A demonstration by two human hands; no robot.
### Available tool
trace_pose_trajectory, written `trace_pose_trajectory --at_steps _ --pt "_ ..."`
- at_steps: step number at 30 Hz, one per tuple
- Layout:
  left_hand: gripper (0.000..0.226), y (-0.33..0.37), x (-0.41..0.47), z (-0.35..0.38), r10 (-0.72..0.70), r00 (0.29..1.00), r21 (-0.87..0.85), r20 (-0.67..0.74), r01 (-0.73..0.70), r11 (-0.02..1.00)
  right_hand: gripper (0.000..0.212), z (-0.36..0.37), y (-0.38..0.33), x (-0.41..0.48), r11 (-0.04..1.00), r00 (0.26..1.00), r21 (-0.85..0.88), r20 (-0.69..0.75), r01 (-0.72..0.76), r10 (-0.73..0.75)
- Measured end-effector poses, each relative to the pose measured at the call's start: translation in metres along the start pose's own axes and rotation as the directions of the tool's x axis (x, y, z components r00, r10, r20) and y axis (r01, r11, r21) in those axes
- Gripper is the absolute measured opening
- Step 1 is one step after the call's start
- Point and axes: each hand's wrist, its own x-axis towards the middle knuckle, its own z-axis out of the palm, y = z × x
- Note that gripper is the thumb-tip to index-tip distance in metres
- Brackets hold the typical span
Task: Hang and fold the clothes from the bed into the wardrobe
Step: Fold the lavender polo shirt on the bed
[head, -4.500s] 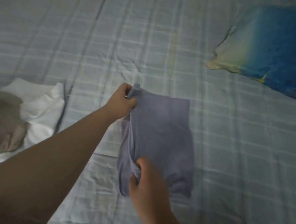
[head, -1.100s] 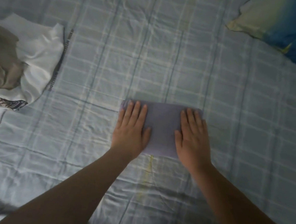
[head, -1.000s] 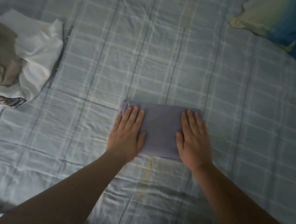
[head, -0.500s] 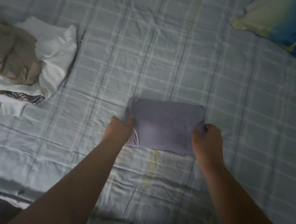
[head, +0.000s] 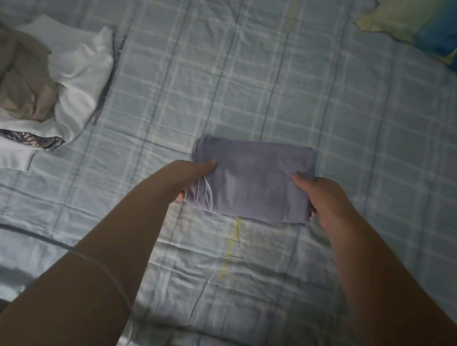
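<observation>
While folded purple garment (head: 251, 179) runs long axis left-right over bed (head: 254, 80), we note: left hand (head: 188, 178) pinches left end, right hand (head: 324, 198) right end; grips equally near.

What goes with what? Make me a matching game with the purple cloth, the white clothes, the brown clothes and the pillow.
1. purple cloth
2. white clothes
3. brown clothes
4. pillow

A. top right corner of the view
B. lying on the white clothes
C. gripped by the left hand and the right hand
D. at the left, under the brown clothes

Pairs: 1-C, 2-D, 3-B, 4-A
</observation>
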Motion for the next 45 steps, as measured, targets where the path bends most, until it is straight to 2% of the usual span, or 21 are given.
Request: trace_pose_trajectory --at_steps 2,4,6,8,10,14,16,19,25,29,33,38,42,45 --pt "0.053 -0.001 -0.001 0.000 0.048 0.997 -0.099 0.052 -0.043 0.994 0.031 -0.001 0.001 0.001 0.998 1.000 0.063 0.021 0.001 -0.003" --pt "0.063 -0.004 -0.005 0.003 0.089 0.995 -0.139 0.039 -0.083 0.987 0.037 -0.002 0.002 0.000 0.996 1.000 0.086 0.002 0.020 -0.020" --pt "0.064 -0.009 -0.008 0.006 0.135 0.991 -0.150 0.018 -0.130 0.980 0.043 -0.003 0.004 -0.002 0.994 0.994 -0.043 -0.048 0.099 -0.101" --pt "0.048 -0.013 -0.010 0.008 0.181 0.983 -0.180 0.037 -0.171 0.969 0.052 -0.005 0.007 -0.005 0.965 0.972 -0.186 -0.105 0.187 -0.209" --pt "0.035 -0.014 -0.011 0.012 0.236 0.971 -0.200 0.044 -0.223 0.954 0.050 -0.005 0.011 -0.007 0.965 0.960 -0.103 -0.121 0.239 -0.251" --pt "0.045 -0.013 -0.013 0.019 0.344 0.936 -0.409 0.078 -0.285 0.867 0.029 -0.009 0.014 -0.010 0.948 0.957 0.137 -0.084 0.286 -0.277" --pt "0.048 -0.013 -0.017 0.018 0.408 0.905 -0.465 0.119 -0.312 0.828 0.030 -0.015 0.013 -0.015 0.930 0.955 0.221 -0.065 0.295 -0.288" --pt "0.052 -0.010 -0.033 0.012 0.461 0.875 -0.504 0.148 -0.334 0.796 0.041 -0.026 0.006 -0.032 0.899 0.949 0.315 -0.016 0.302 -0.314" --pt "0.056 0.004 -0.114 -0.022 0.537 0.836 -0.493 0.111 -0.422 0.761 0.030 -0.052 -0.035 -0.086 0.831 0.903 0.460 0.126 0.312 -0.410" --pt "0.054 0.008 -0.193 -0.054 0.592 0.806 -0.554 -0.006 -0.496 0.669 0.034 -0.054 -0.079 -0.143 0.800 0.849 0.488 0.196 0.349 -0.490" --pt "0.039 -0.003 -0.280 -0.101 0.643 0.752 -0.617 -0.146 -0.577 0.535 0.032 -0.032 -0.127 -0.217 0.765 0.771 0.504 0.265 0.401 -0.579" --pt "0.043 -0.047 -0.379 -0.173 0.654 0.681 -0.588 -0.329 -0.690 0.422 0.036 0.013 -0.176 -0.322 0.734 0.668 0.387 0.317 0.557 -0.674" --pt "0.045 -0.109 -0.434 -0.234 0.575 0.630 -0.563 -0.522 -0.761 0.322 0.026 0.084 -0.191 -0.409 0.629 0.571 0.302 0.264 0.716 -0.777" --pt "0.037 -0.162 -0.477 -0.294 0.470 0.589 -0.518 -0.658 -0.806 0.287 0.027 0.156 -0.200 -0.476 0.570 0.501 0.320 0.277 0.756 -0.820"
